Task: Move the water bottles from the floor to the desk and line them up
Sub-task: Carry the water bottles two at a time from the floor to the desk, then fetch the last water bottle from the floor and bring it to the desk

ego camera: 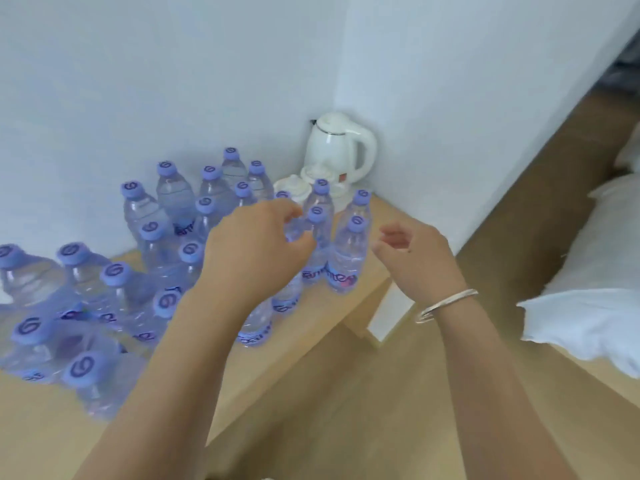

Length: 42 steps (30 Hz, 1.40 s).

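Several clear water bottles with purple caps (166,216) stand crowded on the light wooden desk (277,358), from the wall corner to the near left. My left hand (256,247) reaches over them, and its thumb and fingers curl round the shoulder of one water bottle (295,232) near the desk's right end. Just to the right, the end bottle (348,258) stands at the desk's front corner. My right hand (412,251), with a silver bangle on the wrist, hovers beside that bottle with loosely curled fingers, holding nothing and touching nothing.
A white electric kettle (341,147) and white lidded cups (291,187) sit in the back corner of the desk against the wall. A bed with white pillows (588,306) lies to the right. Wooden floor (381,410) runs between desk and bed.
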Each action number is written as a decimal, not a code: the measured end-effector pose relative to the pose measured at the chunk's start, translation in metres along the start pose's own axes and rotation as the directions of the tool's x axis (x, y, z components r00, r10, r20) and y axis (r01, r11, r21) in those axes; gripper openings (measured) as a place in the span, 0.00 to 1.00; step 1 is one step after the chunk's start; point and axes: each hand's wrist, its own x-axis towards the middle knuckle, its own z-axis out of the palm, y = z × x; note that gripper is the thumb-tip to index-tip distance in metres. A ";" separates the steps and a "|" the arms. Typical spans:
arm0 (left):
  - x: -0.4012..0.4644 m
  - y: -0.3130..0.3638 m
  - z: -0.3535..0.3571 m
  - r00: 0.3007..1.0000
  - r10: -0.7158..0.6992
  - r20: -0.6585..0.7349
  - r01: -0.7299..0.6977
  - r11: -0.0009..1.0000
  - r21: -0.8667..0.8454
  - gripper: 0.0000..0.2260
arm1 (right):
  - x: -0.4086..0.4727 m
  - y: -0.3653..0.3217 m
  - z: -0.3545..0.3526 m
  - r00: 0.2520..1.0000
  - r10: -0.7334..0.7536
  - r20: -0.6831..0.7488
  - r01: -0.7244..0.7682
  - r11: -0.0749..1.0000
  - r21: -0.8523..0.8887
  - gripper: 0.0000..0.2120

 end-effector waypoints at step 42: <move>0.365 0.489 0.513 0.535 0.493 0.686 -0.553 0.818 -0.156 0.08 | 0.291 0.472 -0.353 0.797 0.575 -0.187 -0.604 0.749 -0.271 0.21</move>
